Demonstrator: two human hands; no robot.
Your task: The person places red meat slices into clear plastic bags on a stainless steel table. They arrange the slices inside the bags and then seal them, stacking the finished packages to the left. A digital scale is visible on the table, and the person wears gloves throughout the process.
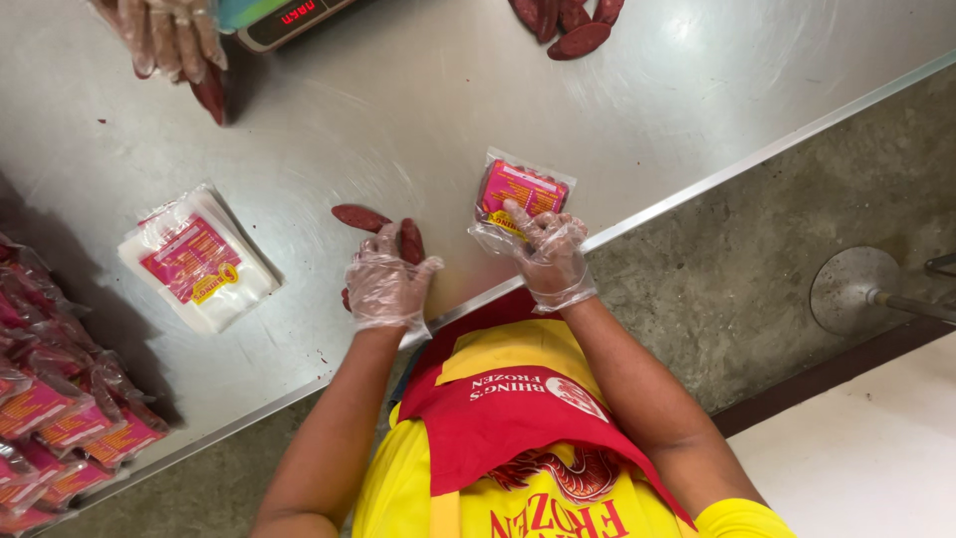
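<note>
Gripping a filled pouch (pixel 522 195) near the table's (pixel 418 100) front edge, the right hand (pixel 550 256) clenched it; the left hand (pixel 386 282) grasped sausages (pixel 386 231) just beside.

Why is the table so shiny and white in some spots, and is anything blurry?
In the head view, overhead light glares off the steel table, washing its upper right pale; a dark shadow falls beside the filled packets at the left; the co-worker's gloved hand at the top edge looks slightly smeared, while the right hand and its pink packet stay sharp.
</note>
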